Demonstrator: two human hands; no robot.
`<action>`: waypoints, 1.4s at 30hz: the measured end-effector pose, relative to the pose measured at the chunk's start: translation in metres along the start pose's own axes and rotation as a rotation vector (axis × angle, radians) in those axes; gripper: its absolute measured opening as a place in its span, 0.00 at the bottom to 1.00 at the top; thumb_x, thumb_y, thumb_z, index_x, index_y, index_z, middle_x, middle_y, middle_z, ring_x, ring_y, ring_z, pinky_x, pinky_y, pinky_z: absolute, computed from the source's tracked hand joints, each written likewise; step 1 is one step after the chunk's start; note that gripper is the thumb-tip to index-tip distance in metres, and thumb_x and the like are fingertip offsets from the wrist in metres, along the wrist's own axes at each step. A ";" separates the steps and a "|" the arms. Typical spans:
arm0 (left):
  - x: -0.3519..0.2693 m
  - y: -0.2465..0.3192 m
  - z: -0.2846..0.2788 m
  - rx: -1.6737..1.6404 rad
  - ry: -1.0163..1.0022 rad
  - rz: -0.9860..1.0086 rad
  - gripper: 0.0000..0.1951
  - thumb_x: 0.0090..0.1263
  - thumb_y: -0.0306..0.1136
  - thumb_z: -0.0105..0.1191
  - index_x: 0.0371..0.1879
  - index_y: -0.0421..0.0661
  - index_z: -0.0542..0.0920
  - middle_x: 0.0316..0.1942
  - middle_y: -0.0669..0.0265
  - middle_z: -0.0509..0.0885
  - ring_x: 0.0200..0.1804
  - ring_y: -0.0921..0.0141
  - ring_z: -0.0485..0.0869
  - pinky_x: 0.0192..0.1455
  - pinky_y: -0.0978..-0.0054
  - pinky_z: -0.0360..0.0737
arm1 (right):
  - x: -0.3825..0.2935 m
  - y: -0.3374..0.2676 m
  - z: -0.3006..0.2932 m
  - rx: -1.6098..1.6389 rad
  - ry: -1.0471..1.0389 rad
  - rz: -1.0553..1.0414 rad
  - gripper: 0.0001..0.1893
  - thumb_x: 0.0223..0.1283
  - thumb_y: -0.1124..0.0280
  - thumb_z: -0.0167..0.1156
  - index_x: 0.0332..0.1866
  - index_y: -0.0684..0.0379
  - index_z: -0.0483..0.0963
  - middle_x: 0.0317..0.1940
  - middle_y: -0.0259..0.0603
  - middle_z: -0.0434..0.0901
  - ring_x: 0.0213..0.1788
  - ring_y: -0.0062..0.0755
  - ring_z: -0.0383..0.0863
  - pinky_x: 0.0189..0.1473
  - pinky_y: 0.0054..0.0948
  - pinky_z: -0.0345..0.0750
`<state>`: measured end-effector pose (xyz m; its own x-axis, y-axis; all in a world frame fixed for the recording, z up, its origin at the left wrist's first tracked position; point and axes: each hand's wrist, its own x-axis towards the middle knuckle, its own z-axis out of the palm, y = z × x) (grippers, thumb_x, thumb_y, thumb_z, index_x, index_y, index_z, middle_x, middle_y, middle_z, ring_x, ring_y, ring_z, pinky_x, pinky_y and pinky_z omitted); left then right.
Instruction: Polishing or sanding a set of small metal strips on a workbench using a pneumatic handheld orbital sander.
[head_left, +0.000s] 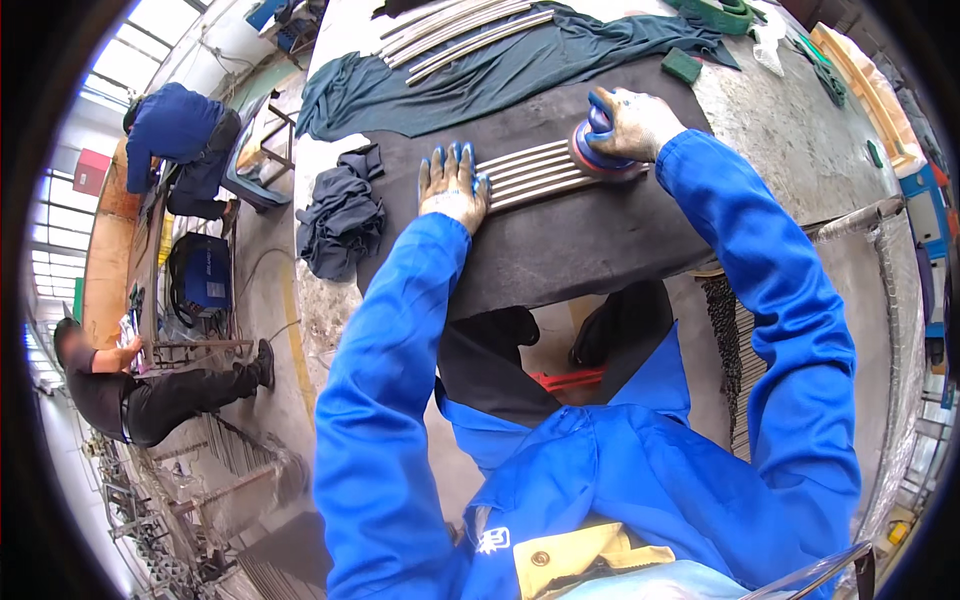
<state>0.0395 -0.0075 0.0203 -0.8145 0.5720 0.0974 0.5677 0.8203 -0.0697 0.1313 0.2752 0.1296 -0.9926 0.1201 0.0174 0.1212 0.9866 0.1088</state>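
Note:
Several slim metal rods (529, 172) lie side by side on a dark cloth pad (570, 232) in front of me. My left hand (451, 184), in a white glove with blue-coated fingertips, rests flat over their left ends with its fingers slightly apart. A matching glove covers my right hand (634, 124), which grips a round blue hand-held sander (600, 150). The tool sits on the rods near their right ends and hides part of them. Its underside cannot be seen.
Beyond the pad, more metal rods (457, 34) lie on a dark green cloth (517, 82). A green scouring pad (681, 66) is at the back right, a crumpled dark cloth (341, 210) at the left. Two people (176, 124) (112, 382) are off to the left, past the table.

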 end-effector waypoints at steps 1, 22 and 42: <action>-0.003 0.001 0.001 -0.015 0.020 0.013 0.32 0.74 0.54 0.30 0.73 0.49 0.57 0.75 0.59 0.57 0.77 0.57 0.50 0.77 0.59 0.39 | 0.000 0.003 0.000 0.040 -0.019 0.015 0.36 0.55 0.46 0.58 0.67 0.54 0.65 0.53 0.49 0.79 0.50 0.46 0.82 0.54 0.36 0.78; -0.040 -0.028 0.012 -0.571 0.193 -0.085 0.30 0.74 0.53 0.36 0.67 0.45 0.68 0.66 0.59 0.71 0.68 0.59 0.67 0.72 0.66 0.57 | -0.107 0.091 0.025 0.328 0.246 0.130 0.35 0.47 0.49 0.64 0.60 0.55 0.69 0.46 0.48 0.78 0.48 0.50 0.80 0.52 0.37 0.76; -0.027 -0.035 0.010 -0.754 0.380 -0.109 0.26 0.74 0.49 0.40 0.64 0.45 0.72 0.64 0.59 0.73 0.67 0.60 0.68 0.71 0.67 0.61 | -0.076 0.039 -0.003 0.369 0.245 -0.011 0.31 0.52 0.51 0.63 0.60 0.53 0.68 0.51 0.48 0.77 0.50 0.48 0.80 0.54 0.39 0.77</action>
<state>0.0407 -0.0517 0.0098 -0.8503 0.3409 0.4010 0.5260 0.5756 0.6261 0.2114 0.3041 0.1351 -0.9582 0.1238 0.2579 0.0572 0.9662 -0.2515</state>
